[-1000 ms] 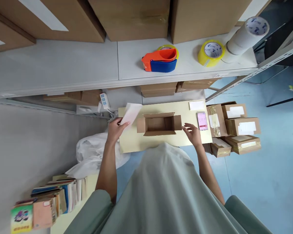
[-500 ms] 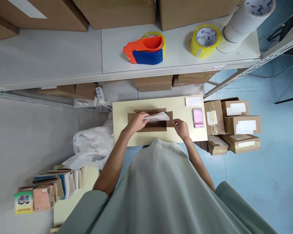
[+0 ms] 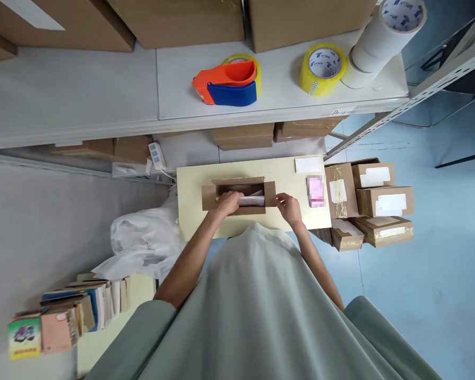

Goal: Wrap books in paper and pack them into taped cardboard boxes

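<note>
An open cardboard box [image 3: 208,198] stands on the pale yellow table, its flaps folded outward. My left hand [image 3: 227,203] reaches into it from the near side, fingers closed on a thin whitish packet [image 3: 252,201] that lies low inside. What the packet contains cannot be made out. At the box's right end, my right hand [image 3: 289,209] pinches the edge of the right flap [image 3: 269,194]. To the right of that hand are a pink printed pad or card [image 3: 315,191] and a white slip [image 3: 307,164].
Behind the table, a grey shelf [image 3: 114,95] bears an orange-blue tape dispenser [image 3: 229,84], yellow tape [image 3: 323,68] and white rolls [image 3: 378,45]. Taped cartons [image 3: 385,202] are stacked at right. White plastic bags [image 3: 142,232] and books [image 3: 75,316] lie at left.
My left hand has moved down into the box with the whitish packet, which was above the opening before. My right hand stays at the right flap. The whole view has shifted slightly.
</note>
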### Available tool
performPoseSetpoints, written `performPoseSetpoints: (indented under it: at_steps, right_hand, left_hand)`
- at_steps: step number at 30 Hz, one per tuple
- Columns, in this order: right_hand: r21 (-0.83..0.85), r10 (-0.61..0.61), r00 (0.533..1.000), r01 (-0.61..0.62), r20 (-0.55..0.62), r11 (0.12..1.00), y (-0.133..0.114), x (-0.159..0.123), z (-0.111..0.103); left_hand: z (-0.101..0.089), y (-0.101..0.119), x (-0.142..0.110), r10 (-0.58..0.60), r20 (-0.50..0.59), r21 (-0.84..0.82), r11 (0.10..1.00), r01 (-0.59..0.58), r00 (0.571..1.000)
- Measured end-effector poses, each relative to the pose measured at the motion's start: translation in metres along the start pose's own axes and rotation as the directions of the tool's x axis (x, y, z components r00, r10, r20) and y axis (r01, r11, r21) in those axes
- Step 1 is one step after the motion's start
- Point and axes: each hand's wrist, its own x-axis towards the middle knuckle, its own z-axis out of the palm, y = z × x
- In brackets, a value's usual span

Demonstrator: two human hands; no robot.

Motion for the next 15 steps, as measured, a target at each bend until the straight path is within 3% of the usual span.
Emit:
performPoseSetpoints:
  at_steps: [5, 10, 13, 15]
  right_hand:
    - [-0.031, 0.008, 1.000, -0.009, -0.012, 0.999, -0.005, -0.002, -0.002]
    - [-0.061, 0.014, 1.000, -0.015, -0.021, 0.998, -0.010, -0.003, -0.004]
    - [-0.056, 0.005, 0.999, -0.007, -0.032, 0.998, -0.012, -0.005, -0.003]
    - [-0.031, -0.020, 0.999, 0.018, -0.040, 0.999, -0.015, -0.007, -0.003]
  left_hand:
    - [0.003, 0.005, -0.001, -0.035, -0.021, -0.053, 0.998, 0.034, 0.999]
    - [0.002, -0.003, -0.025, 0.042, -0.169, -0.135, 0.989, -0.066, 0.985]
    - [-0.003, -0.019, -0.052, 0.038, -0.339, -0.196, 0.974, -0.110, 0.940]
    - [-0.006, -0.035, -0.069, -0.030, -0.489, -0.237, 0.966, -0.100, 0.872]
